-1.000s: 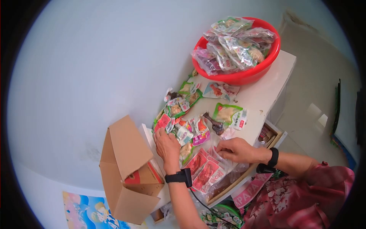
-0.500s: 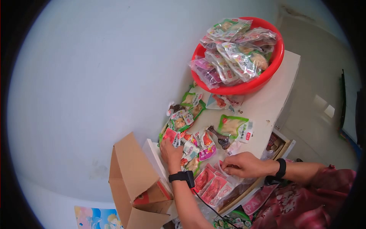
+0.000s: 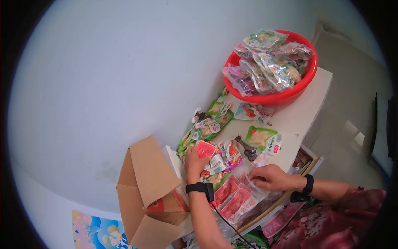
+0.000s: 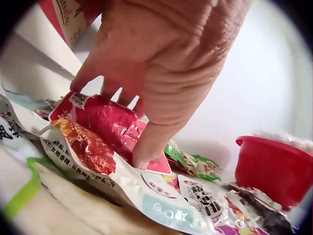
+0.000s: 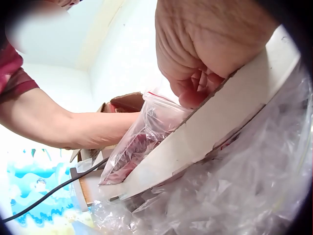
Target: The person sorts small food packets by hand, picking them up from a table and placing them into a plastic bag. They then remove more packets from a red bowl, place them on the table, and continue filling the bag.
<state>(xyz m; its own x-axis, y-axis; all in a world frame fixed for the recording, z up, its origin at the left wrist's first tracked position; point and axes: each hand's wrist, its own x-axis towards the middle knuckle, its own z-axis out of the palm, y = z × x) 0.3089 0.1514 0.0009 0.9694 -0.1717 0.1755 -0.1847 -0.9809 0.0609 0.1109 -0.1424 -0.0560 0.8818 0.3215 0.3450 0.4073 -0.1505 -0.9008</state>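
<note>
My left hand (image 3: 195, 164) grips a red snack packet (image 4: 110, 122), thumb on one side and fingers on the other, at the packet pile by the wall. Beneath the red packet in the left wrist view lies a white packet (image 4: 161, 200) with orange-red food on it. My right hand (image 3: 273, 177), its fingers curled, holds the mouth edge of a clear zip bag (image 5: 139, 139) at the table's front edge. Red packets (image 3: 235, 203) show through the bag's plastic. Part of the right fingertips is hidden behind the table edge in the right wrist view.
An open cardboard box (image 3: 153, 170) stands left of the pile. A red basin (image 3: 286, 97) full of bagged packets sits at the table's far end. Below the table edge, an open drawer (image 3: 309, 166) holds clear plastic bags (image 5: 210, 196). A black cable (image 3: 228, 226) runs from the left wrist.
My left hand has taken hold of the red packet, whose face now shows more fully beside the fingers. My right hand stays at the zip bag. The head view has shifted slightly.
</note>
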